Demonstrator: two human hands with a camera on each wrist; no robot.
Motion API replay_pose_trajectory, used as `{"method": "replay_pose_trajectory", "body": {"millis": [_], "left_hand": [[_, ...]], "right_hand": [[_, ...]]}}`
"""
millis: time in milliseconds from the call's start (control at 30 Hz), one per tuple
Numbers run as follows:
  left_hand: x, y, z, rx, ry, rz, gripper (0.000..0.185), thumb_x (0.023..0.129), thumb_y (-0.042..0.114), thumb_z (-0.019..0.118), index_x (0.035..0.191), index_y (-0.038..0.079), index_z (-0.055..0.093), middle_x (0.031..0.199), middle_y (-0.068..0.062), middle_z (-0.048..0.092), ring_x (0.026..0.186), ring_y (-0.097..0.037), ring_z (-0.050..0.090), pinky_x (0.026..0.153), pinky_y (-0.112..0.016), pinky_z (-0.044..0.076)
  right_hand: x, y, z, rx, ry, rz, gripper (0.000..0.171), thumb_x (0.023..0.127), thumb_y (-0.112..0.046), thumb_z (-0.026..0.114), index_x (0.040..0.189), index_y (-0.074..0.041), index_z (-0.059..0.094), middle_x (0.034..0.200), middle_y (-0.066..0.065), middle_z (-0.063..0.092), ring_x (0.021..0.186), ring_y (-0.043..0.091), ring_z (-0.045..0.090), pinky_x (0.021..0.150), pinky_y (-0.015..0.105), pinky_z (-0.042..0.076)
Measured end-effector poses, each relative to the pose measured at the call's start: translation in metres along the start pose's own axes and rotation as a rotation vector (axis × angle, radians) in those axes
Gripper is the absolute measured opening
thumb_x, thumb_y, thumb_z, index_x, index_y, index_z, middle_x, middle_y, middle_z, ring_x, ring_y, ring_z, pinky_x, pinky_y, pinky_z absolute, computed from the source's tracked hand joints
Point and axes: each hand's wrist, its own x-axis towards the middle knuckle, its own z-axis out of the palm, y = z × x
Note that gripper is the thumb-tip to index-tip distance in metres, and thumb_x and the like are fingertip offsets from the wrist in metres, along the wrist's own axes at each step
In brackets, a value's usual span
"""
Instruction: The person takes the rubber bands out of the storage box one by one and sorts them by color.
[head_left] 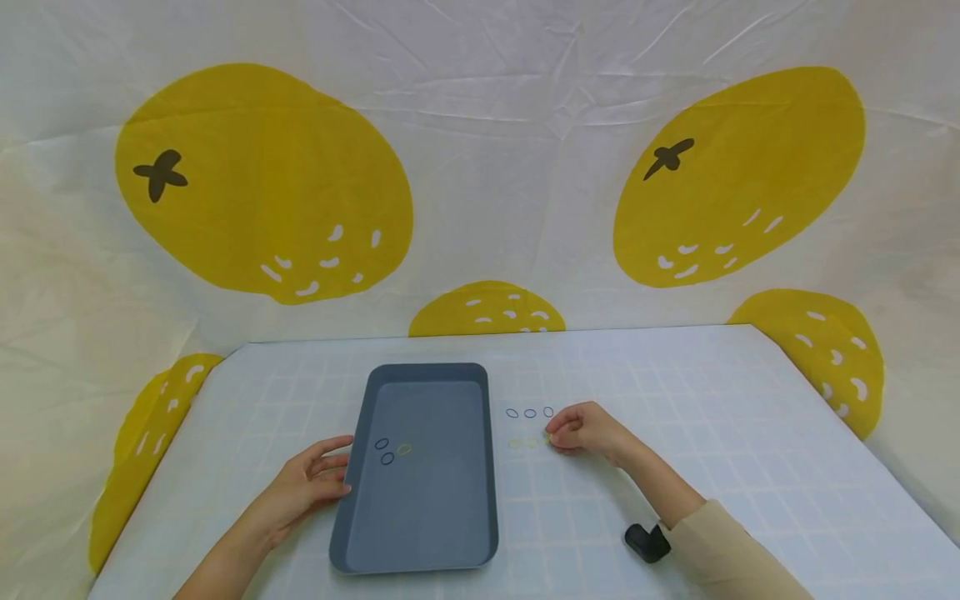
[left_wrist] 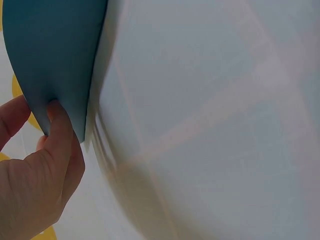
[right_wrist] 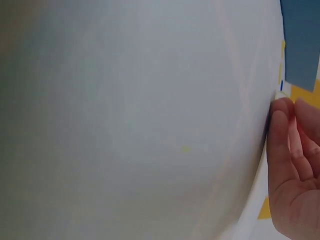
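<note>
Lemon-printed white cloth draped behind and around, pale grid-patterned bench (head_left: 675, 400) in front. Grey-blue tray (head_left: 420, 533) lying flat near the middle of it, with two dark blue rings (head_left: 384, 451) and one pale yellow-green ring (head_left: 404, 449) inside near its left wall. Just right of the tray, on the bare bench, a row of three more blue rings (head_left: 530, 412) and, below it, a row of faint yellow-green rings (head_left: 522, 443).

Left hand (head_left: 303, 487) resting against the tray's left rim, thumb over the edge and fingers under or beside it, as the left wrist view confirms (left_wrist: 55, 125). Right hand (head_left: 588, 429) lowered at the right end of the yellow-green row, fingers curled with tips drawn together at the bench; whether a ring is already between them, impossible to tell.

Judging by look: tiny, thin and very light rings, probably soft elastic, lying flat and hard to lift. Best taken by a fingertip pinch on one side of the loop, or by sliding a nail under it. Pale ones easy to lose against the bench.

Small black object (head_left: 647, 542) lying near the right forearm.
</note>
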Motion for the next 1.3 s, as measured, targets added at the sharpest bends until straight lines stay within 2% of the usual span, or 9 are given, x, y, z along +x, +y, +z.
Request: {"method": "replay_pose_trajectory", "body": {"millis": [333, 667, 833, 1000, 1300], "left_hand": [[-0.001, -0.001, 0.0, 0.001, -0.006, 0.001, 0.076, 0.081, -0.005, 0.064, 0.142, -0.007, 0.02, 0.132, -0.031, 0.039, 0.108, -0.02, 0.055, 0.081, -0.032, 0.05], [0.0, 0.0, 0.0, 0.002, -0.007, -0.002, 0.076, 0.081, -0.005, 0.064, 0.143, -0.007, 0.02, 0.132, -0.031, 0.038, 0.109, -0.021, 0.055, 0.082, -0.031, 0.05], [-0.001, -0.001, 0.0, 0.007, -0.014, 0.016, 0.075, 0.081, -0.005, 0.064, 0.142, -0.009, 0.02, 0.131, -0.031, 0.039, 0.108, -0.02, 0.055, 0.081, -0.031, 0.05], [-0.001, 0.0, 0.0, 0.005, -0.007, 0.002, 0.075, 0.081, -0.004, 0.064, 0.142, -0.007, 0.02, 0.132, -0.031, 0.039, 0.109, -0.02, 0.055, 0.082, -0.031, 0.05], [-0.001, 0.002, 0.001, 0.001, 0.004, -0.007, 0.076, 0.08, -0.003, 0.065, 0.142, -0.007, 0.021, 0.133, -0.032, 0.038, 0.11, -0.022, 0.055, 0.082, -0.031, 0.05]], "right_hand": [[-0.002, -0.004, 0.001, -0.076, 0.019, -0.006, 0.016, 0.079, 0.005, 0.067, 0.093, 0.01, 0.064, 0.072, 0.003, 0.063, 0.067, 0.013, 0.059, 0.066, 0.026, 0.053], [-0.012, -0.016, -0.01, -0.158, 0.04, 0.013, 0.019, 0.078, 0.002, 0.067, 0.096, 0.007, 0.064, 0.069, 0.004, 0.061, 0.066, 0.016, 0.056, 0.063, 0.029, 0.05], [-0.011, -0.023, -0.016, -0.152, 0.05, 0.037, 0.02, 0.082, 0.0, 0.064, 0.1, 0.007, 0.063, 0.073, 0.003, 0.062, 0.07, 0.017, 0.057, 0.067, 0.03, 0.051], [-0.007, -0.028, -0.02, -0.129, 0.027, 0.039, 0.023, 0.084, -0.002, 0.063, 0.104, 0.008, 0.061, 0.076, 0.004, 0.064, 0.071, 0.018, 0.058, 0.069, 0.032, 0.052], [0.004, -0.05, -0.015, -0.126, -0.009, -0.003, 0.028, 0.085, -0.006, 0.063, 0.108, 0.009, 0.06, 0.081, 0.007, 0.066, 0.076, 0.024, 0.06, 0.071, 0.033, 0.052]]}}
